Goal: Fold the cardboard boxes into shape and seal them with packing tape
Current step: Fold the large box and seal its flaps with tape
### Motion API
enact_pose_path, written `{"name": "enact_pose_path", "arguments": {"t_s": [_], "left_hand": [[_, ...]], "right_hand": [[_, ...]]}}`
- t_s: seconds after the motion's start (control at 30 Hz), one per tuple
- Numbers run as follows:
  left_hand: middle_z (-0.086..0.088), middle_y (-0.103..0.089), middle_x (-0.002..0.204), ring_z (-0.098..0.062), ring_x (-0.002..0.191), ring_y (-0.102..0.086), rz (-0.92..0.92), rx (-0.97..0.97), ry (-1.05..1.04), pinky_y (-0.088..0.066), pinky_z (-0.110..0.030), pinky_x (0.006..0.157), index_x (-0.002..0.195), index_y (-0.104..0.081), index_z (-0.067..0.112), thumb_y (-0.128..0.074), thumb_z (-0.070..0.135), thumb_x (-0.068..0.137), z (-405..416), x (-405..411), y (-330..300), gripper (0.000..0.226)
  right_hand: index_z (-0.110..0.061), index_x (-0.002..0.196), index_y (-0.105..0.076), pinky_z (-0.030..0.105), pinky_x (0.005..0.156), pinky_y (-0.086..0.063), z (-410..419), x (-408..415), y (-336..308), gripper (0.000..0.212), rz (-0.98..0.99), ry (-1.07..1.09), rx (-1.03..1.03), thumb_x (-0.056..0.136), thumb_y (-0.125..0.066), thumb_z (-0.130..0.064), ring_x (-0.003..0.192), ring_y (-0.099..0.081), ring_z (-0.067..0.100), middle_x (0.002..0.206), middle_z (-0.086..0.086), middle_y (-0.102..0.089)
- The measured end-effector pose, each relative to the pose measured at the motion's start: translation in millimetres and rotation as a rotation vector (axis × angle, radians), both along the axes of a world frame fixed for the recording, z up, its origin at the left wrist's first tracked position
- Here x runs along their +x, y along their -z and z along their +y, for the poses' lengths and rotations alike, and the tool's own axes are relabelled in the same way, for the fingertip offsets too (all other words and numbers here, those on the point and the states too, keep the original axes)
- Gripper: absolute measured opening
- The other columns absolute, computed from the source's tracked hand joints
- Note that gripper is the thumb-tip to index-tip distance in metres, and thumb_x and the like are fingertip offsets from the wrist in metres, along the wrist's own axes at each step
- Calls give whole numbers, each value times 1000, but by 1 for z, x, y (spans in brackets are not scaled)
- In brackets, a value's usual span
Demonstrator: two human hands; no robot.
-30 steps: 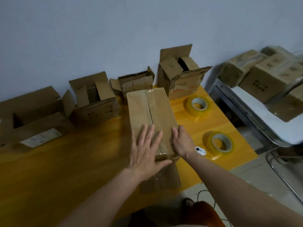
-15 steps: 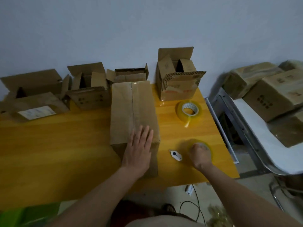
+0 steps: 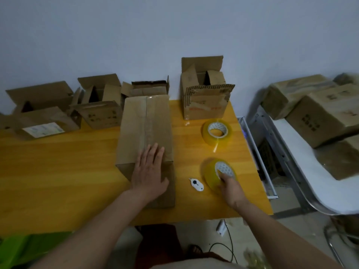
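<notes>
On the yellow table [image 3: 58, 171], a closed cardboard box [image 3: 144, 129] lies lengthwise, a tape strip along its top seam. Left hand [image 3: 149, 171] rests flat on the box's near end, fingers straight and slightly spread. Right hand [image 3: 231, 188] grips a roll of packing tape [image 3: 217, 174] tilted up on edge just right of the box, fingertips hooked into its core. A small white cutter [image 3: 196, 184] lies between box and roll. Second tape roll [image 3: 217, 132] lies flat farther back. Four open boxes [image 3: 204, 98] line the wall.
</notes>
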State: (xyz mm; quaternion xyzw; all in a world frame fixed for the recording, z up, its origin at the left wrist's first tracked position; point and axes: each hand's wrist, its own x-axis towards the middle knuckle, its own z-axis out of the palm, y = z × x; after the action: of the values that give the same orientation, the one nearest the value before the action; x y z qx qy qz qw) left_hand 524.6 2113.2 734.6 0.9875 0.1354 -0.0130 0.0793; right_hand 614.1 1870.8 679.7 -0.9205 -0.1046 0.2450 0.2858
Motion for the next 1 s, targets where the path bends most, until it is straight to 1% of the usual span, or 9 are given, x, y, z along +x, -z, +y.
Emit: {"name": "enact_pose_path", "arguments": {"t_s": [0.07, 0.13, 0.17, 0.27, 0.4, 0.6, 0.77, 0.9, 1.0], "left_hand": [[-5, -14, 157, -22, 146, -10, -178, -181, -45, -11, -35, 119, 150, -16, 15, -58, 27, 88, -15, 2, -11, 76], [-2, -38, 142, -20, 131, -37, -303, -309, -48, -34, -30, 108, 144, -33, 17, -60, 21, 87, -34, 7, -20, 63], [0, -43, 135, -18, 124, -42, -326, -368, -57, -37, -26, 101, 141, -37, 19, -62, 22, 87, -41, 12, -24, 59], [0, -44, 136, -15, 123, -43, -370, -517, -115, -32, -19, 94, 139, -41, 19, -65, 26, 88, -47, 33, -38, 57], [2, -47, 138, -12, 126, -43, -414, -652, -113, -34, -22, 97, 136, -47, 20, -66, 31, 88, -34, 52, -57, 53], [2, -64, 116, -11, 109, -58, -503, -732, -78, -47, -23, 93, 113, -67, 18, -65, 21, 89, -19, 54, -63, 24], [2, -65, 99, -4, 89, -58, -627, -612, -36, -45, -7, 77, 100, -69, 13, -64, 14, 89, -18, 52, -64, 12], [4, -60, 95, 0, 83, -53, -597, -628, -76, -45, -7, 72, 98, -65, 12, -58, 14, 93, -20, 55, -69, 9], [9, -61, 96, 2, 87, -55, -482, -810, -122, -45, -7, 70, 103, -64, 17, -56, 20, 95, -20, 55, -75, 12]], "right_hand": [[-6, 138, -46, 33, 109, -33, 4, 3, -14, 42, -39, -7, 118, 97, -50, -6, 133, -41, 27, 143, 11, -47], [-9, 136, -49, 31, 108, -35, 11, 3, -31, 39, -82, -18, 234, 97, -52, -9, 132, -43, 23, 140, 7, -50], [-10, 134, -51, 28, 105, -38, 15, 4, -39, 37, -106, -14, 281, 97, -53, -10, 129, -45, 21, 137, 5, -52], [-9, 127, -55, 23, 97, -42, 28, 6, -64, 32, -167, -27, 392, 96, -54, -10, 121, -52, 19, 127, 5, -58], [-8, 130, -52, 36, 100, -44, 41, 6, -87, 34, -187, -84, 437, 96, -52, -11, 120, -51, 20, 127, 8, -57], [-11, 129, -52, 23, 88, -40, 53, 3, -104, 32, -196, -147, 446, 98, -51, -16, 115, -50, 17, 122, 3, -56], [-13, 131, -50, 5, 72, -35, 54, 4, -109, 34, -217, -176, 417, 98, -50, -19, 106, -48, 11, 121, 3, -54], [-16, 128, -51, 5, 72, -37, 52, 5, -113, 30, -231, -197, 418, 98, -49, -19, 99, -49, 8, 116, 2, -54], [-17, 126, -51, 12, 74, -37, 47, 8, -118, 28, -223, -203, 424, 98, -49, -19, 100, -50, 12, 114, 3, -55]]}}
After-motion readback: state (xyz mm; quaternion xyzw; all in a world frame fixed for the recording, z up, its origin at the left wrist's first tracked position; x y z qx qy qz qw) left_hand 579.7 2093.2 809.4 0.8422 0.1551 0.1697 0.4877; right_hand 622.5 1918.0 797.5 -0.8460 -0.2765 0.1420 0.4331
